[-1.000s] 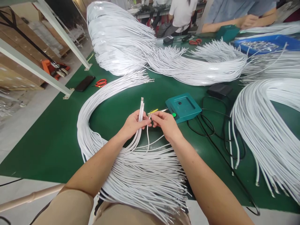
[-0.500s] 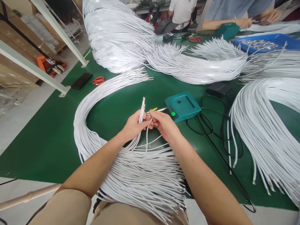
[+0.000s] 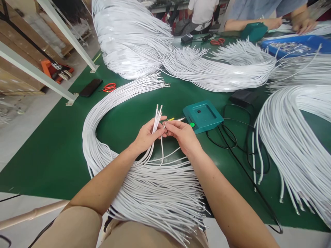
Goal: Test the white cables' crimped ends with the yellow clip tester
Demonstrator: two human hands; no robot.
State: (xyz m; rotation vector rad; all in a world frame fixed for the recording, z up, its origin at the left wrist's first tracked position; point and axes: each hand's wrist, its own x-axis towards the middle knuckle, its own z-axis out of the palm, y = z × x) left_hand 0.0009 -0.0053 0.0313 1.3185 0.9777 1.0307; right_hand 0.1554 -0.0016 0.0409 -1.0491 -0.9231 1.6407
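Observation:
My left hand (image 3: 148, 134) is closed around several white cables (image 3: 156, 120), whose tips stand up above the fingers. Between both hands is the end of one more white cable (image 3: 162, 148), pinched by my right hand (image 3: 182, 132). Just behind the fingertips, a thin tool with a yellow part (image 3: 170, 119) points out from a teal box (image 3: 203, 115) with a green button. A large bundle of white cables (image 3: 155, 193) lies across my lap and the table edge, under my forearms, and curves round to the left.
Big white cable bundles (image 3: 129, 38) fill the back, and another (image 3: 300, 137) lies at right. Red-handled scissors (image 3: 109, 87) and a black phone (image 3: 91, 87) lie at left. Black cords (image 3: 243, 155) trail right of the box. Across the table, a person's hands (image 3: 305, 26) work near a blue tray (image 3: 315, 43).
The cable tips in my left hand have spread apart slightly. My fingers have shifted a little on the single cable's end. The co-worker's hands across the table have moved.

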